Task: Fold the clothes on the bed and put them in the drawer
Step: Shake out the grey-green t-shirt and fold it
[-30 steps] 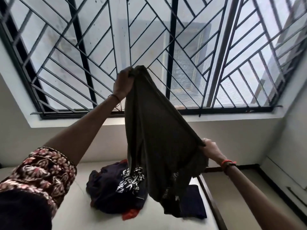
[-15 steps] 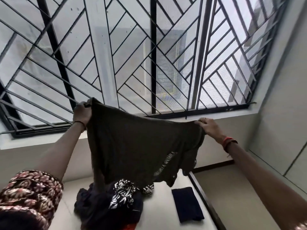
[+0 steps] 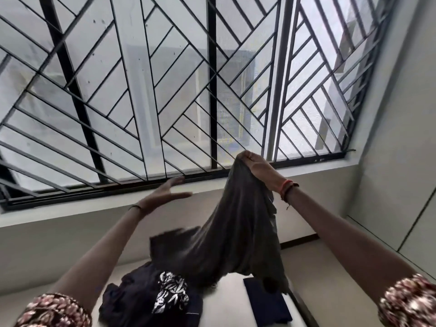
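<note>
A dark olive garment [image 3: 238, 234] hangs in the air over the bed [image 3: 226, 300]. My right hand [image 3: 256, 168] grips its upper edge, raised in front of the window. The free end of the cloth swings out to the left, blurred. My left hand [image 3: 165, 194] is raised to the left of the garment with straight, spread fingers and holds nothing. On the bed below lies a pile of dark clothes [image 3: 146, 300] with a black-and-white patterned piece on top. A folded dark blue garment [image 3: 265, 300] lies flat to the right of the pile.
A large barred window [image 3: 165, 90] fills the wall behind the bed, with a sill below it. The bed's dark frame edge [image 3: 304, 312] runs along the right, and a light floor and wall panels lie beyond it.
My left hand has let go of the garment's corner and opened. My right hand has lifted its end higher, and the cloth now hangs from it alone and swings.
</note>
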Available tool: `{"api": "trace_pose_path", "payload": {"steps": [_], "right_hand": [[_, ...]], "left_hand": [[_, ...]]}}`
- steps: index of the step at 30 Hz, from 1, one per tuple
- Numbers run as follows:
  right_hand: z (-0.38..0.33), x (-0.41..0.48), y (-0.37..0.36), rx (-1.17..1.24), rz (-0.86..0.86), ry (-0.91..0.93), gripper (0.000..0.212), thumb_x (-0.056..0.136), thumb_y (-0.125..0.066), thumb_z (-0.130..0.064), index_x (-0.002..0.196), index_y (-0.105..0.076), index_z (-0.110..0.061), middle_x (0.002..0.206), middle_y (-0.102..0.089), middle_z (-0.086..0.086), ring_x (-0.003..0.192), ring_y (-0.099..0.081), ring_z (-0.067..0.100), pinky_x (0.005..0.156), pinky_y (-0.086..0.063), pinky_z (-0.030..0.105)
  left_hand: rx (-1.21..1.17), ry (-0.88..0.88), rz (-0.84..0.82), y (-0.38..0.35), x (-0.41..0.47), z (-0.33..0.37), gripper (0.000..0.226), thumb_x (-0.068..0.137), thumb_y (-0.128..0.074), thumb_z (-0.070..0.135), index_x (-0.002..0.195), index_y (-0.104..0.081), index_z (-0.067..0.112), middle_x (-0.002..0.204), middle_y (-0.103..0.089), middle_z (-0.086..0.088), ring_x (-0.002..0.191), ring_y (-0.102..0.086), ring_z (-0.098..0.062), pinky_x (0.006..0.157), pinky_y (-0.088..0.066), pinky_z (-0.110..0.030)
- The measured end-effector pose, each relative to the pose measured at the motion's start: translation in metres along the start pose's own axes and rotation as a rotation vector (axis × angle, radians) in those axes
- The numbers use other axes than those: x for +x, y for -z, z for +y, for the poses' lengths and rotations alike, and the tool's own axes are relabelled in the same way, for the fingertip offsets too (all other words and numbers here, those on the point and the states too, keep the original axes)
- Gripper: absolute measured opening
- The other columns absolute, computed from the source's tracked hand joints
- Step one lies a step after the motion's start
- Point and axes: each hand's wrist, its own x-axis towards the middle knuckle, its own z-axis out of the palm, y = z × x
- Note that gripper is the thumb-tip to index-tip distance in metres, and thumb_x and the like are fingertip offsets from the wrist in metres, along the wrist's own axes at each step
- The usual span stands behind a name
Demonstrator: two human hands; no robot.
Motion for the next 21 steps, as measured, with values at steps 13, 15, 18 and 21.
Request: {"api": "trace_pose_path", "payload": {"steps": [13, 15, 18, 21], "right_hand": [[0.012, -0.022, 0.036, -0.043, -0.198, -0.093, 0.033, 0.075, -0.073, -0.045, 0.087, -0.059, -0.016, 0.082, -0.064, 0.003, 0.073, -0.057, 0.009, 0.065, -0.045, 0.023], [0.029, -0.037, 0.055, 0.038, -0.287, -0.177, 0.043, 0.073, -0.078, -0.042, 0.1, -0.061, -0.013, 0.091, -0.067, 0.004, 0.08, -0.061, 0.011, 0.069, -0.05, 0.023], [0.058, -0.065, 0.073, 0.036, -0.401, -0.242, 0.03, 0.074, -0.079, -0.027, 0.089, -0.061, -0.008, 0.078, -0.067, 0.007, 0.066, -0.061, 0.012, 0.058, -0.049, 0.022], [0.083, -0.087, 0.078, 0.14, -0.327, -0.266, 0.027, 0.069, -0.082, -0.031, 0.082, -0.066, -0.013, 0.075, -0.065, 0.002, 0.066, -0.056, 0.01, 0.059, -0.043, 0.02]], "left_hand": [[-0.359, -0.107, -0.269, -0.118, 0.024, 0.103, 0.029, 0.091, -0.061, 0.021, 0.114, -0.065, 0.004, 0.096, -0.069, 0.0, 0.083, -0.064, -0.007, 0.084, -0.053, -0.021], [-0.405, -0.107, -0.243, -0.121, 0.025, 0.112, 0.026, 0.093, -0.058, 0.023, 0.114, -0.065, 0.01, 0.094, -0.068, 0.003, 0.079, -0.064, -0.005, 0.075, -0.053, -0.016], [-0.423, -0.086, -0.171, -0.12, 0.027, 0.126, 0.013, 0.094, -0.057, 0.026, 0.089, -0.068, 0.02, 0.082, -0.069, 0.003, 0.071, -0.064, -0.008, 0.067, -0.053, -0.017], [-0.443, -0.076, -0.156, -0.115, 0.03, 0.135, 0.02, 0.093, -0.057, 0.028, 0.078, -0.066, 0.018, 0.066, -0.07, 0.005, 0.06, -0.064, -0.006, 0.06, -0.053, -0.017]]}}
